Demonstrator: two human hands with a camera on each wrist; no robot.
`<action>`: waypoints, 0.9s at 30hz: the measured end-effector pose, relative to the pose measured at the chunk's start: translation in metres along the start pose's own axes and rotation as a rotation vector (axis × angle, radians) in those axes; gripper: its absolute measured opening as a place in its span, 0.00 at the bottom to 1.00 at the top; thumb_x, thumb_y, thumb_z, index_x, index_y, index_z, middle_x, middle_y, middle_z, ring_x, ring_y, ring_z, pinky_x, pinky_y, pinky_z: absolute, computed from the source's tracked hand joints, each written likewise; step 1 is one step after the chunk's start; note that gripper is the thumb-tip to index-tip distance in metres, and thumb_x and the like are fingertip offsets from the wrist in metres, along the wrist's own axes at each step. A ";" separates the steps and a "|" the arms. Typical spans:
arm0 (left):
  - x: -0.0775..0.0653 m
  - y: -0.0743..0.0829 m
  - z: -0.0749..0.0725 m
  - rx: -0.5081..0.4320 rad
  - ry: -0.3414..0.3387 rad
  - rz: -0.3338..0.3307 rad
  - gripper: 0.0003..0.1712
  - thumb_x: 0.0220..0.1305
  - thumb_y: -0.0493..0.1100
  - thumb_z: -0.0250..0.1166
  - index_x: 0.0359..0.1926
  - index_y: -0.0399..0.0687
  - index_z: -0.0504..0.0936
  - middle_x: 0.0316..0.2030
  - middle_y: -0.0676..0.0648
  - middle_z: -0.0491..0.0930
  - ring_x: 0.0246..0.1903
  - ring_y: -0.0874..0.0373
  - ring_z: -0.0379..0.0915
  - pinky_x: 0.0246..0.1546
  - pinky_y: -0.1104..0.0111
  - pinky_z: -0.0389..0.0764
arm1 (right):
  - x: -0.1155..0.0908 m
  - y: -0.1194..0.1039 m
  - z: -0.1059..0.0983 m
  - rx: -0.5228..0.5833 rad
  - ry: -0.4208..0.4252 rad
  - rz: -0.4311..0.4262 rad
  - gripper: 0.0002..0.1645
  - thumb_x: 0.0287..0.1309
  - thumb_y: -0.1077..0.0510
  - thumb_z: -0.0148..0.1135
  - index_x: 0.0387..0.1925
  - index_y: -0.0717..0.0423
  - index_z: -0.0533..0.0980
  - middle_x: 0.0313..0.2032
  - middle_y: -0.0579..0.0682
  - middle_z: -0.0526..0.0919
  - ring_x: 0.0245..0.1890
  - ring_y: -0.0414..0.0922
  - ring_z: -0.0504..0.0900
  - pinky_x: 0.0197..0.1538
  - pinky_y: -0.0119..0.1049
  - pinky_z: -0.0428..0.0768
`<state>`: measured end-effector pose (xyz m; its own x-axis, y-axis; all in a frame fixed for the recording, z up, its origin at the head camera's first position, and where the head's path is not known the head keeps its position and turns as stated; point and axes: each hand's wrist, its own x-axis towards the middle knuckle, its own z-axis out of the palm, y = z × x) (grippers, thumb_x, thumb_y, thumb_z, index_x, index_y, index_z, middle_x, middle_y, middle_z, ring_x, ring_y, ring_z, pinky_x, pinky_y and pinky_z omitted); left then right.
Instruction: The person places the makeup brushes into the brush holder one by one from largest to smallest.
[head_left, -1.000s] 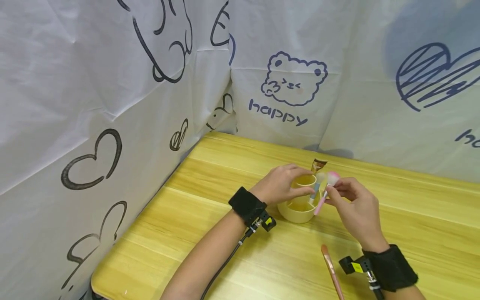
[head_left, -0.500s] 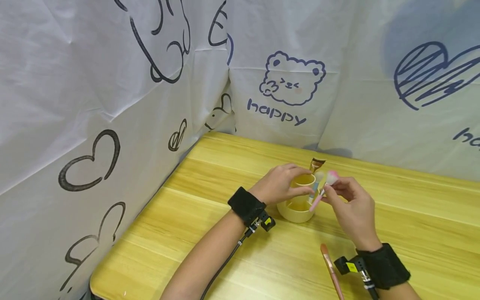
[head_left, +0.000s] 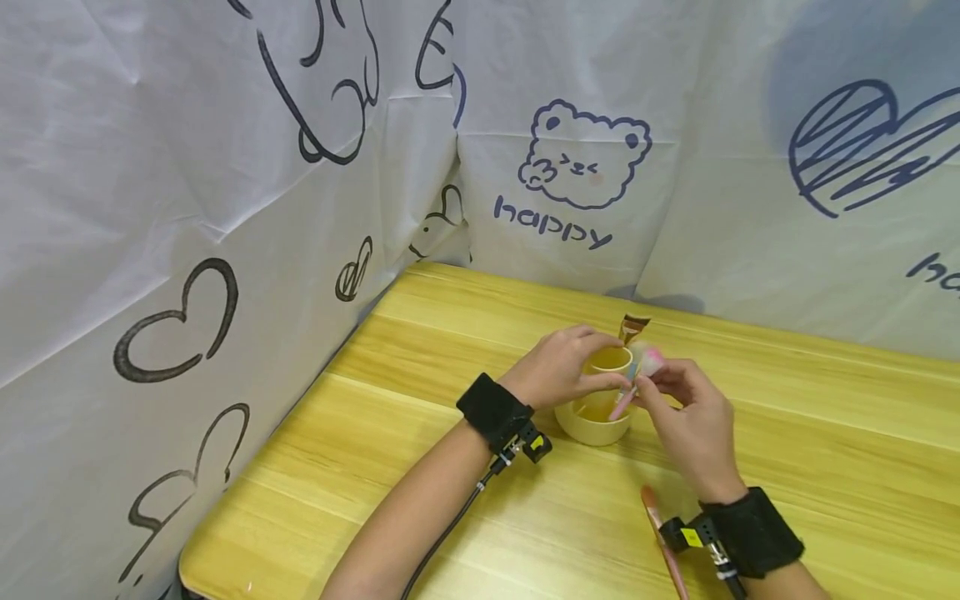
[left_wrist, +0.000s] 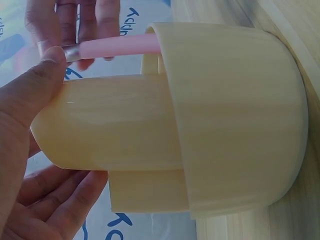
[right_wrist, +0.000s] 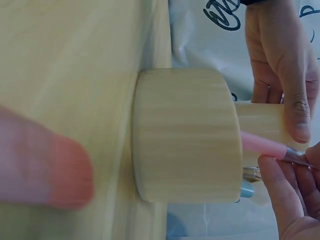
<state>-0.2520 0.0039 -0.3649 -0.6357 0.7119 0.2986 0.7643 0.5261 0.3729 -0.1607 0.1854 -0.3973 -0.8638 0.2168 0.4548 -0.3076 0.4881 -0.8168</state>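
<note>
A cream organizer cup (head_left: 592, 432) with a taller inner tube (left_wrist: 115, 122) stands on the table. My left hand (head_left: 558, 367) grips the inner tube near its top, thumb on one side and fingers on the other. With thumb and fingertips my right hand (head_left: 693, 425) pinches a pink makeup brush (left_wrist: 120, 46) at its silver ferrule. The bristles, white and pink, point up; the handle's lower end passes inside the cup's outer rim and is hidden there. A brush with a blue handle (right_wrist: 247, 190) stands in the cup behind it.
Behind the inner tube a brown, flat-ended tube (head_left: 633, 327) sticks up. A makeup brush with an orange-pink head (head_left: 649, 498) lies on the wooden table (head_left: 450, 508), partly under the right wrist camera. White drawn-on sheets (head_left: 570, 258) hang at the back and left.
My right hand has moved left with the pink brush, and the handle's end has gone from beside the cup to inside its rim. The left hand has stayed on the inner tube.
</note>
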 end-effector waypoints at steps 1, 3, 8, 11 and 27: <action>0.000 0.000 0.000 -0.003 -0.001 -0.003 0.32 0.68 0.61 0.67 0.66 0.51 0.79 0.64 0.47 0.82 0.63 0.54 0.80 0.64 0.66 0.82 | 0.000 0.001 0.001 -0.003 0.001 0.009 0.09 0.65 0.64 0.68 0.46 0.63 0.80 0.37 0.27 0.80 0.38 0.20 0.82 0.40 0.17 0.83; 0.000 0.001 0.000 -0.010 -0.002 -0.008 0.32 0.68 0.61 0.68 0.66 0.51 0.79 0.63 0.47 0.82 0.63 0.54 0.80 0.63 0.66 0.82 | -0.001 0.001 0.002 -0.020 -0.001 0.029 0.10 0.65 0.63 0.69 0.45 0.63 0.80 0.36 0.28 0.81 0.37 0.20 0.82 0.39 0.17 0.83; 0.000 0.002 0.000 0.008 0.002 -0.013 0.33 0.67 0.63 0.67 0.66 0.51 0.79 0.62 0.47 0.82 0.61 0.55 0.81 0.62 0.68 0.82 | -0.003 0.003 0.004 -0.075 -0.003 0.072 0.10 0.63 0.61 0.71 0.43 0.61 0.80 0.38 0.37 0.84 0.36 0.18 0.80 0.40 0.14 0.80; 0.000 0.002 0.001 0.014 0.007 -0.011 0.33 0.67 0.63 0.67 0.66 0.51 0.79 0.62 0.47 0.83 0.60 0.55 0.81 0.62 0.68 0.83 | -0.003 0.005 0.005 -0.094 -0.018 0.087 0.10 0.63 0.61 0.71 0.43 0.61 0.80 0.39 0.44 0.85 0.36 0.18 0.80 0.42 0.13 0.79; 0.001 0.001 0.002 0.019 0.004 -0.022 0.34 0.67 0.63 0.67 0.66 0.51 0.79 0.62 0.47 0.82 0.61 0.55 0.81 0.62 0.68 0.82 | -0.005 0.005 0.006 -0.067 -0.120 0.114 0.12 0.60 0.65 0.69 0.46 0.62 0.79 0.42 0.53 0.87 0.38 0.20 0.80 0.43 0.15 0.82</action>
<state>-0.2516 0.0061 -0.3663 -0.6524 0.6983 0.2945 0.7524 0.5502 0.3623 -0.1608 0.1816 -0.4059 -0.9344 0.1733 0.3112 -0.1806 0.5224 -0.8334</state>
